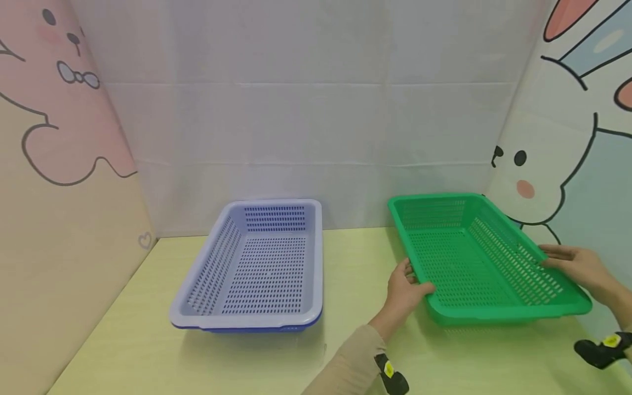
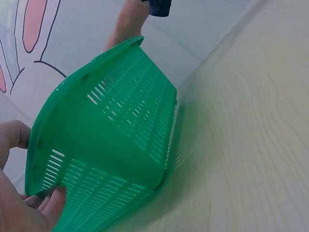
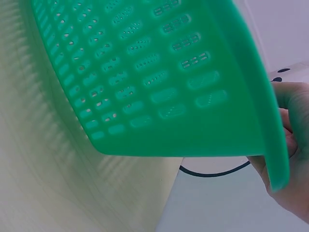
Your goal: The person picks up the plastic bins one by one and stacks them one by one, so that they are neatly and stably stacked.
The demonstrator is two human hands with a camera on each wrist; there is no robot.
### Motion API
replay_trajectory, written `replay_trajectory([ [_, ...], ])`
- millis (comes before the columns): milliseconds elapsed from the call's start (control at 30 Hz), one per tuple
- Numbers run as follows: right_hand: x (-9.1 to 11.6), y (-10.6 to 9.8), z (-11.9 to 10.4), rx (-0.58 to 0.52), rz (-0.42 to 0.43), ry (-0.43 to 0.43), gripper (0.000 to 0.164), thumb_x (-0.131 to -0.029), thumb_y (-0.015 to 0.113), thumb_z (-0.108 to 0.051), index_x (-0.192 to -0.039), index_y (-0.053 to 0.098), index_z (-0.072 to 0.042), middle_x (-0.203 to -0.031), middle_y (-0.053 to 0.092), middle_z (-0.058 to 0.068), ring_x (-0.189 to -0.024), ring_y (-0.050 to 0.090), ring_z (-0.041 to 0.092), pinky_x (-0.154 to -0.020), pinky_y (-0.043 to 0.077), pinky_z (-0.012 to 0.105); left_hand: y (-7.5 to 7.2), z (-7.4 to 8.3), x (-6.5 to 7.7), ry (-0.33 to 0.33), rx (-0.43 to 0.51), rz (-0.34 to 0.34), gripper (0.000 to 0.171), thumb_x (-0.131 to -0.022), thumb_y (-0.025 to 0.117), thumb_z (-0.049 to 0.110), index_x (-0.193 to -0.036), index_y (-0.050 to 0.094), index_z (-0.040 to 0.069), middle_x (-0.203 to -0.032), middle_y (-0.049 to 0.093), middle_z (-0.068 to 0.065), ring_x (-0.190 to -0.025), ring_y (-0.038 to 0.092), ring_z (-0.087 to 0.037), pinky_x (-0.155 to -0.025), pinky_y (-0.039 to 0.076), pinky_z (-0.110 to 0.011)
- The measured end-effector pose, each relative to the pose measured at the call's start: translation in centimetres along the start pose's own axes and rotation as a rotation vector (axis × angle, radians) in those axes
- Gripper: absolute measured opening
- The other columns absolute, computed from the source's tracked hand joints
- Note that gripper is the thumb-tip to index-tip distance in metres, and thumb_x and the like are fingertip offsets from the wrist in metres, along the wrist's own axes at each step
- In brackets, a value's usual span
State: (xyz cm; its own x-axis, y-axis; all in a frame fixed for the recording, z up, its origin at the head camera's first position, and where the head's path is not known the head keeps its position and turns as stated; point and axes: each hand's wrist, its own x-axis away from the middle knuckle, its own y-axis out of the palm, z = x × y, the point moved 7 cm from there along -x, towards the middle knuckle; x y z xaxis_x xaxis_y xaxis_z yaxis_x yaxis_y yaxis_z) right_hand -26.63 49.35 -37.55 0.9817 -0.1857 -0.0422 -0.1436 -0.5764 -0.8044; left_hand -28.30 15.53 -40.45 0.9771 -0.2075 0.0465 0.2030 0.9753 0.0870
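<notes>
A green slotted plastic basket (image 1: 474,263) is at the right of the table, held at both long sides. My left hand (image 1: 402,291) grips its left rim, the thumb over the edge and the fingers against the outer wall, as the left wrist view also shows on the basket wall (image 2: 106,140). On the opposite rim, my right hand (image 1: 577,269) holds the edge with fingers over it; the right wrist view shows that hand (image 3: 297,140) partly hidden behind the rim. Whether the basket's base touches the table fully I cannot tell.
A lavender slotted basket (image 1: 316,263) stands to the left on the pale yellow table (image 1: 355,329), a darker blue edge showing below its rim. A white sheet (image 1: 316,109) hangs behind. Cartoon-printed side walls (image 1: 538,164) flank the table, the right one close to the green basket.
</notes>
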Motion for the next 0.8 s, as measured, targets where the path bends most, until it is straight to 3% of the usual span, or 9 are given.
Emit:
replay_trajectory([
  [233, -0.1, 0.1, 0.1, 0.03, 0.007, -0.024, 0.064, -0.094, 0.043, -0.035, -0.135, 0.028, 0.012, -0.124, 0.029, 0.044, -0.105, 0.028, 0.058, -0.078, 0.031, 0.065, -0.8, 0.2, 0.1, -0.007, -0.033, -0.002, 0.067, -0.067, 0.07, -0.003, -0.129, 0.045, 0.007, -0.11, 0.054, -0.001, -0.093, 0.055, -0.016, -0.076, 0.05, -0.031],
  [367, -0.5, 0.3, 0.1, 0.053, 0.007, -0.04, 0.063, -0.092, 0.046, -0.038, -0.135, 0.034, 0.007, -0.123, 0.038, 0.039, -0.101, 0.037, 0.052, -0.074, 0.034, 0.063, -1.4, 0.6, 0.1, -0.009, -0.05, 0.005, 0.066, -0.067, 0.069, -0.002, -0.127, 0.044, 0.006, -0.11, 0.053, -0.001, -0.092, 0.054, -0.016, -0.077, 0.049, -0.033],
  [400, -0.8, 0.2, 0.4, 0.062, 0.019, -0.04, 0.06, -0.091, 0.048, -0.038, -0.135, 0.038, 0.001, -0.119, 0.048, 0.03, -0.097, 0.045, 0.042, -0.071, 0.038, 0.059, -1.6, 0.8, 0.0, -0.006, -0.057, 0.007, 0.065, -0.067, 0.069, -0.001, -0.127, 0.044, 0.006, -0.109, 0.053, -0.001, -0.091, 0.054, -0.015, -0.077, 0.049, -0.033],
  [433, -1.2, 0.3, 0.6, 0.057, -0.007, -0.055, 0.062, -0.091, 0.048, -0.037, -0.134, 0.037, 0.005, -0.12, 0.046, 0.033, -0.096, 0.045, 0.043, -0.073, 0.039, 0.059, -1.7, 0.9, 0.0, -0.004, -0.064, 0.009, 0.065, -0.067, 0.069, -0.001, -0.126, 0.044, 0.006, -0.108, 0.052, -0.001, -0.09, 0.054, -0.015, -0.076, 0.049, -0.033],
  [533, -3.1, 0.6, 3.2, 0.085, -0.004, -0.06, 0.061, -0.09, 0.05, -0.04, -0.135, 0.039, 0.0, -0.119, 0.05, 0.029, -0.092, 0.052, 0.035, -0.065, 0.045, 0.049, -2.2, 1.6, -0.1, 0.009, -0.086, 0.016, 0.063, -0.066, 0.069, -0.001, -0.124, 0.044, 0.005, -0.108, 0.053, -0.002, -0.089, 0.053, -0.016, -0.076, 0.049, -0.033],
  [600, -5.1, 1.2, 6.2, 0.11, 0.026, -0.085, 0.062, -0.087, 0.052, -0.046, -0.134, 0.044, -0.007, -0.117, 0.055, 0.023, -0.09, 0.055, 0.03, -0.061, 0.045, 0.043, -2.6, 2.1, -0.2, 0.012, -0.104, 0.018, 0.062, -0.067, 0.069, -0.001, -0.124, 0.045, 0.004, -0.108, 0.053, -0.003, -0.089, 0.054, -0.017, -0.076, 0.049, -0.033],
  [633, -5.8, 1.6, 7.4, 0.109, 0.024, -0.1, 0.065, -0.087, 0.051, -0.048, -0.135, 0.042, -0.005, -0.121, 0.049, 0.03, -0.094, 0.053, 0.038, -0.063, 0.045, 0.044, -2.8, 2.3, -0.2, 0.013, -0.11, 0.019, 0.062, -0.067, 0.069, -0.001, -0.124, 0.045, 0.004, -0.108, 0.053, -0.004, -0.09, 0.054, -0.018, -0.076, 0.048, -0.034],
  [700, -7.0, 2.2, 9.1, 0.123, 0.048, -0.122, 0.065, -0.085, 0.052, -0.051, -0.135, 0.043, -0.009, -0.121, 0.052, 0.027, -0.095, 0.054, 0.037, -0.062, 0.046, 0.041, -3.1, 2.6, -0.3, 0.014, -0.128, 0.017, 0.062, -0.068, 0.069, 0.0, -0.124, 0.044, 0.003, -0.109, 0.054, -0.006, -0.092, 0.054, -0.022, -0.077, 0.049, -0.034],
  [800, -6.2, 2.3, 7.0, 0.104, 0.025, -0.114, 0.066, -0.086, 0.053, -0.047, -0.135, 0.042, -0.004, -0.123, 0.048, 0.031, -0.1, 0.049, 0.045, -0.064, 0.046, 0.045, -3.6, 2.9, -0.5, 0.011, -0.158, 0.01, 0.062, -0.069, 0.07, 0.002, -0.125, 0.043, 0.001, -0.112, 0.054, -0.008, -0.098, 0.054, -0.026, -0.078, 0.049, -0.035],
])
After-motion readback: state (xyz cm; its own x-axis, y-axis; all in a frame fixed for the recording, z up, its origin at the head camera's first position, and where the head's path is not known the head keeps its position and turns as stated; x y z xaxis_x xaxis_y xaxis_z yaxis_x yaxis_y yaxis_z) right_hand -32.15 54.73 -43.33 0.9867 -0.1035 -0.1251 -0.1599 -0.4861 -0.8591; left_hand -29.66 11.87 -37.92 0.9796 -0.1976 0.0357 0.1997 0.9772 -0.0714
